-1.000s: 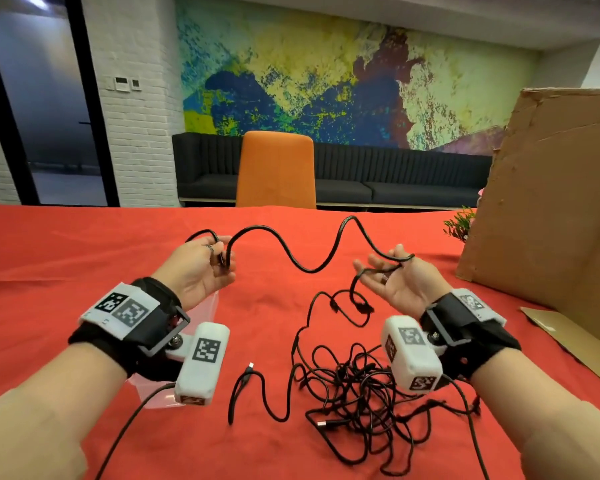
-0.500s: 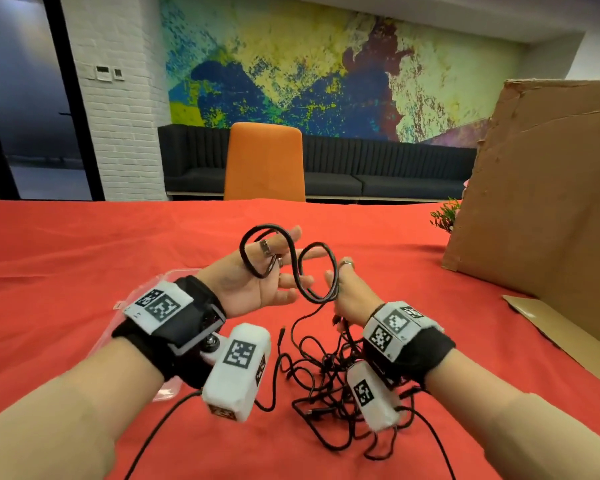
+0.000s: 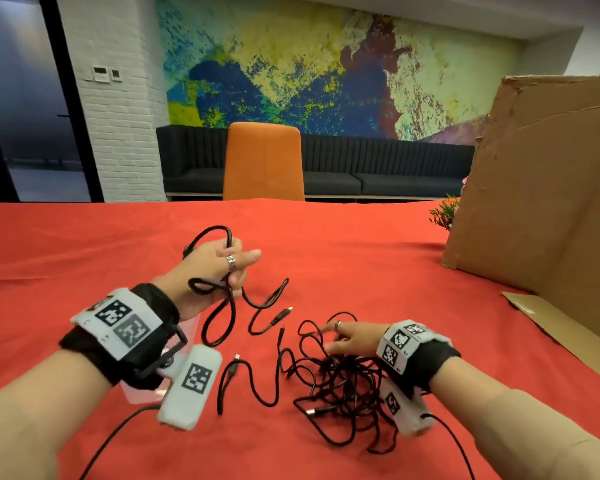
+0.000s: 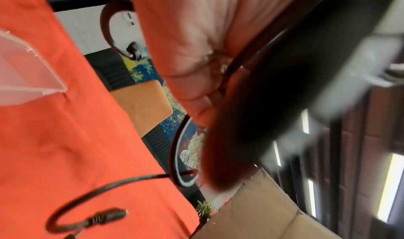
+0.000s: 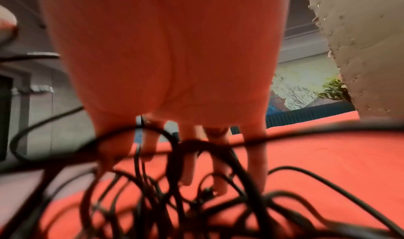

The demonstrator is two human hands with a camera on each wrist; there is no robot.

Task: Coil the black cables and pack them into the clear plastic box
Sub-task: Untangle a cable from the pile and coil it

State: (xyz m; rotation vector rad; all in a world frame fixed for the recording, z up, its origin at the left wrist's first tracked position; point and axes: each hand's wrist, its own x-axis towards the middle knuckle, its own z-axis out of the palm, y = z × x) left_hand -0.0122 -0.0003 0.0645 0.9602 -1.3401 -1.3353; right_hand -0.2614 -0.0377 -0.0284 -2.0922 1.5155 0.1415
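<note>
My left hand (image 3: pixel 231 268) is raised over the red table and grips a black cable (image 3: pixel 210 285) gathered into a few loops; its free end trails down to a plug (image 3: pixel 281 313) on the cloth. In the left wrist view the cable (image 4: pixel 174 149) runs out from under my curled fingers. My right hand (image 3: pixel 333 337) is low on the right, its fingers stretched out over the tangled pile of black cables (image 3: pixel 343 386). In the right wrist view the fingers (image 5: pixel 188 170) hang straight down among the strands. The clear plastic box (image 3: pixel 141 393) lies mostly hidden under my left wrist; one corner (image 4: pixel 32 73) shows.
A large cardboard sheet (image 3: pixel 541 188) stands at the right, with a flat piece (image 3: pixel 551 327) lying before it. A small plant (image 3: pixel 444 213) sits beside it. Another loose cable (image 3: pixel 253 379) lies between my wrists. An orange chair (image 3: pixel 264 161) stands behind the table.
My right hand has let go of the cable and dropped onto the tangled pile. My left hand keeps the looped cable and has closed round it.
</note>
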